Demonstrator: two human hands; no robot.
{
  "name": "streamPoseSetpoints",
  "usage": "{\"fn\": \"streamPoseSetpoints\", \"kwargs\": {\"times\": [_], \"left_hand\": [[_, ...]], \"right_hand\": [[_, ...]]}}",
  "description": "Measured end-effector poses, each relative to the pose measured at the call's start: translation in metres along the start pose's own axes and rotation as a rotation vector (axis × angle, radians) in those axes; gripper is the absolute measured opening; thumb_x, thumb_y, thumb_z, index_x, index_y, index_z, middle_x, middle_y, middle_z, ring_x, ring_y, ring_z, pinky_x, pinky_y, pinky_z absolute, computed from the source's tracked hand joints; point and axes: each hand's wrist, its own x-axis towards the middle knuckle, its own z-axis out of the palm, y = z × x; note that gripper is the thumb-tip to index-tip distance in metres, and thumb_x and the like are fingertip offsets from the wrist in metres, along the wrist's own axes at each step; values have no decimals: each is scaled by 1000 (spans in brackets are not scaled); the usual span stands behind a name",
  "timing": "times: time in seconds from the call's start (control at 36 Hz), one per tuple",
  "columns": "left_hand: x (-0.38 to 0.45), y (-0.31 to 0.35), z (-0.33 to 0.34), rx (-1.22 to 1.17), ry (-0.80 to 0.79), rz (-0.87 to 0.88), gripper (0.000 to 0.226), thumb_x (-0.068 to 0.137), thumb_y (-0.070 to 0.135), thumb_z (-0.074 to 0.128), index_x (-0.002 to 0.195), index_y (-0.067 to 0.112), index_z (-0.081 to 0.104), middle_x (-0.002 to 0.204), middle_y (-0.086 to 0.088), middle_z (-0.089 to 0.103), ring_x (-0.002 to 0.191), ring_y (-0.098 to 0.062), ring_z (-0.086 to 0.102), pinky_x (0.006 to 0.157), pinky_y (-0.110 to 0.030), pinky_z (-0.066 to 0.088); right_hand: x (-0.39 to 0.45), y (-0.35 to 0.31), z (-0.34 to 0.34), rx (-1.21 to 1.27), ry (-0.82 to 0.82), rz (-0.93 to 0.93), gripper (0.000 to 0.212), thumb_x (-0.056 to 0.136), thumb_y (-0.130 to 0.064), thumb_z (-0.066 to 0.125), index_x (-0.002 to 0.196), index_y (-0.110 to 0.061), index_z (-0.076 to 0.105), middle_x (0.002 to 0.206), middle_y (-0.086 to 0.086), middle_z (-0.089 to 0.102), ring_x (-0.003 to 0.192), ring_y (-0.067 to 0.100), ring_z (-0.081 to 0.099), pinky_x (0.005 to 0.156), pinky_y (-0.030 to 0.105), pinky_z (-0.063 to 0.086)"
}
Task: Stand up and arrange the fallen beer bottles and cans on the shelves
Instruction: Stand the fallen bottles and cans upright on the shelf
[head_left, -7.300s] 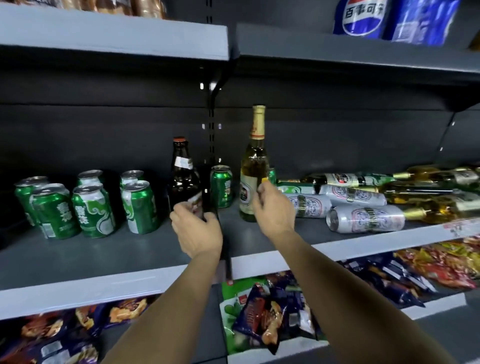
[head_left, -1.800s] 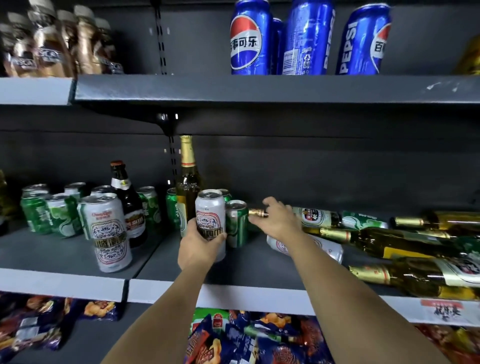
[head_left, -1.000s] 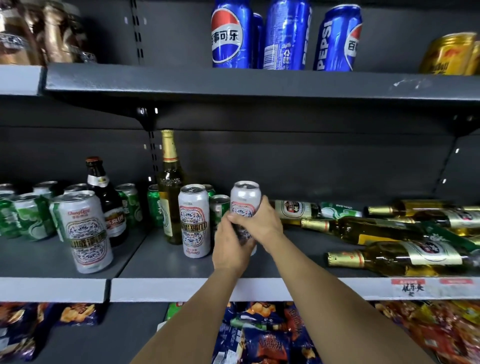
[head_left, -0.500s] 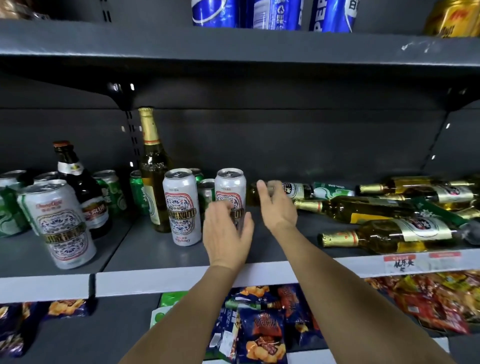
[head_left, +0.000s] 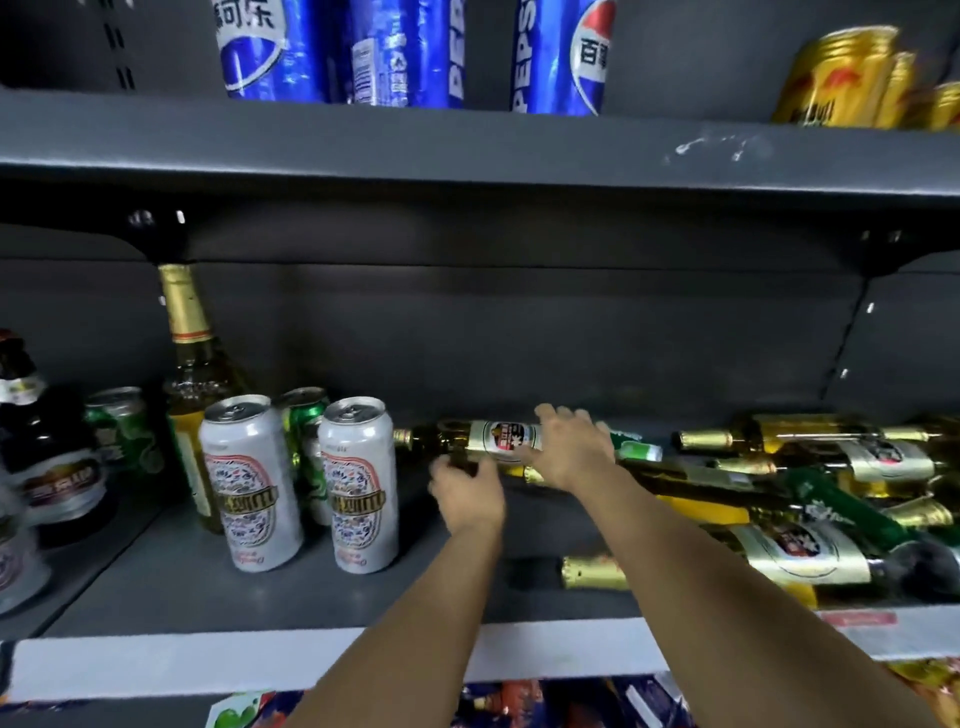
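The fingers of the right hand curl over the body of a fallen green glass beer bottle with a white-and-red label, gripping it where it lies on its side at the back of the grey metal shelf, neck pointing left. The left hand sits just in front of the bottle's shoulder, fingers bent toward the glass — whether they truly clasp it I cannot tell, since the knuckles hide the tips.

Left of the hands, two tall white aluminium beer cans with red-and-blue patterning stand upright side by side, with smaller green cans behind them and a tall amber bottle with a gold foil neck upright further back. To the right, a heap of fallen gold-foil-necked bottles lies across the shelf, overlapping one another.

On the upper shelf stand blue Pepsi cans and, at the far right, gold cans.
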Motion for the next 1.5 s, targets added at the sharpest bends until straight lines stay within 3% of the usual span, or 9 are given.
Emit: {"fn": "streamPoseSetpoints", "kwargs": {"times": [0.08, 0.22, 0.39, 0.58, 0.89, 1.06, 1.19, 1.28, 1.5], "left_hand": [[21, 3, 7, -40, 78, -128, 66, 94, 30, 60, 144, -2, 32, 143, -26, 42, 133, -39, 40, 108, -37, 33], [48, 8, 7, -62, 61, -255, 58, 97, 39, 54, 133, -6, 47, 135, -22, 53, 125, -36, 50, 104, -36, 39], [75, 3, 13, -155, 80, -302, 76, 95, 43, 56, 147, -3, 26, 144, -21, 44, 130, -35, 46, 107, -39, 39], [87, -2, 21, -193, 50, -338, 66, 92, 39, 62, 140, 2, 37, 134, -19, 52, 118, -37, 54, 98, -43, 47], [70, 1, 28, -103, 193, 16, 63, 91, 41, 61, 136, 3, 40, 135, -16, 49, 131, -29, 42, 107, -35, 38], [62, 26, 33, -216, 47, 43, 67, 77, 35, 79, 128, 14, 41, 111, -4, 61, 97, -23, 60, 88, -33, 50], [65, 43, 27, -82, 110, 261, 73, 70, 26, 83, 133, 28, 46, 117, 1, 64, 108, -22, 61, 92, -33, 50], [74, 47, 19, 72, 91, 408, 81, 68, 21, 84, 138, 29, 44, 121, -1, 63, 111, -22, 60, 93, -33, 49], [87, 42, 7, -55, 98, 380, 79, 66, 3, 84, 134, 21, 49, 121, -3, 63, 114, -19, 58, 100, -30, 45]], "right_hand": [[14, 0, 4, -28, -82, -66, 73, 90, -58, 54, 145, -16, 31, 143, 8, 43, 131, 28, 37, 107, 42, 29], [36, -12, 18, -103, -122, -155, 78, 88, -53, 59, 148, -14, 27, 146, 8, 39, 132, 28, 35, 110, 42, 28], [54, -24, 32, -171, -98, -155, 76, 83, -38, 66, 146, -18, 28, 143, 6, 41, 132, 27, 35, 107, 41, 27], [58, -28, 44, -252, -48, -158, 71, 81, -24, 68, 142, -20, 32, 139, 3, 45, 131, 27, 34, 106, 45, 24], [52, -17, 31, 166, -23, -39, 67, 81, -20, 59, 143, -31, 36, 136, -2, 50, 129, 26, 37, 103, 44, 32], [58, -19, 26, 561, 42, -48, 54, 85, -23, 59, 137, -28, 42, 127, 5, 59, 120, 32, 51, 95, 38, 46], [57, -38, 26, 1028, -14, 3, 48, 83, -42, 58, 122, -18, 47, 118, 7, 61, 107, 27, 58, 95, 43, 49], [62, -50, 36, 1303, -64, 46, 34, 97, -30, 46, 130, -22, 44, 123, 7, 61, 109, 22, 58, 100, 43, 49], [68, -67, 44, 1323, -94, 68, 18, 101, -27, 36, 114, -23, 49, 113, 9, 63, 105, 26, 60, 98, 47, 49]]}}
